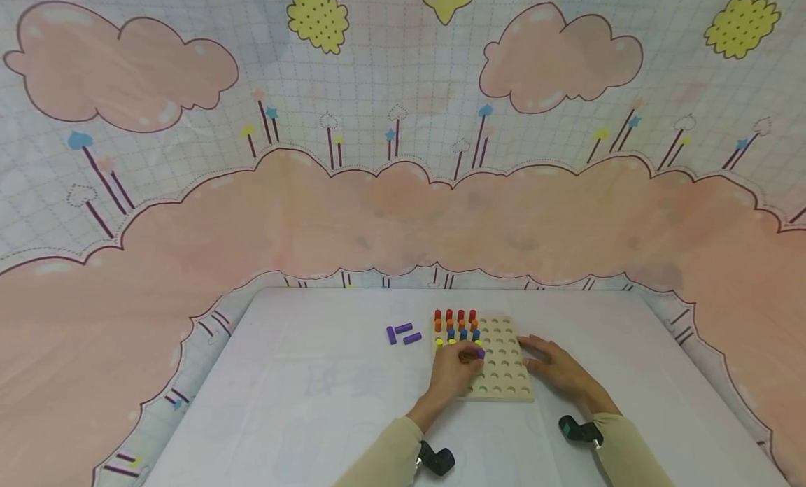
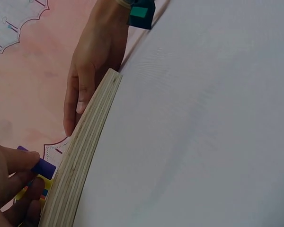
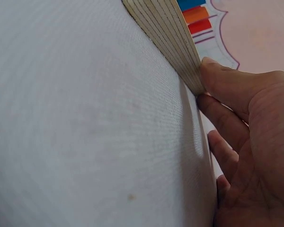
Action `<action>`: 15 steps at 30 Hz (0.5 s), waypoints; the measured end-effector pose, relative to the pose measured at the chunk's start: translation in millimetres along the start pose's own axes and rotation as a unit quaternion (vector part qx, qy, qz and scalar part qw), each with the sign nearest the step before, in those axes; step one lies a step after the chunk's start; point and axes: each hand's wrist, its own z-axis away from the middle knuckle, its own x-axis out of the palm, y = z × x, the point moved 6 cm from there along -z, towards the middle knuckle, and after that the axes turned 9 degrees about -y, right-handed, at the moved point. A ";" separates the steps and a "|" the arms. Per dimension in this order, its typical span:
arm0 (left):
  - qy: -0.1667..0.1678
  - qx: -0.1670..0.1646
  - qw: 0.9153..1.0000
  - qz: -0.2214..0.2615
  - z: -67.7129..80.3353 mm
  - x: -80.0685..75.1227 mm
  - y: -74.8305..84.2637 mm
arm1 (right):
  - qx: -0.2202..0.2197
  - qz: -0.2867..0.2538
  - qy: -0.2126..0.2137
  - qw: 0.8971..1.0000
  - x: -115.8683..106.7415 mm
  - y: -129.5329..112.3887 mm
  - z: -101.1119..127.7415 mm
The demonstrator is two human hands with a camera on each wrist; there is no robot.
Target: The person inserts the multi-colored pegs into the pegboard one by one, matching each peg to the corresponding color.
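A purple peg (image 1: pixel 481 353) is pinched between the thumb and fingers of my left hand (image 1: pixel 450 371), over the wooden pegboard (image 1: pixel 506 373). In the left wrist view the same peg (image 2: pixel 46 169) sticks out past the fingertips, tilted. Rows of red pegs (image 1: pixel 461 314), orange pegs (image 1: pixel 462 325) and blue pegs (image 1: pixel 463 335) stand at the board's far left. Yellow pegs (image 1: pixel 439 343) form a nearer row, partly hidden by the left hand. My right hand (image 1: pixel 560 368) touches the board's right edge with thumb and fingers extended, holding no peg.
Three loose purple pegs (image 1: pixel 412 339) lie on the white table (image 1: pixel 315 403) left of the board. Dark wrist cameras (image 1: pixel 436 459) are strapped at both sleeves. Behind the table hangs a patterned cloth (image 1: pixel 403 221) with clouds.
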 end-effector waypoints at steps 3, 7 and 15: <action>0.006 0.000 1.000 -0.006 -0.8 0.8 -0.9 | 0.002 0.008 0.003 1.000 -0.2 0.1 -0.7; 0.008 -0.004 1.000 -0.005 -1.2 1.5 -2.5 | 0.003 0.014 0.004 1.000 -0.4 0.3 -0.7; 0.005 -0.010 1.000 -0.025 1.2 3.2 -3.7 | 0.001 0.008 0.000 1.000 0.6 -0.9 1.7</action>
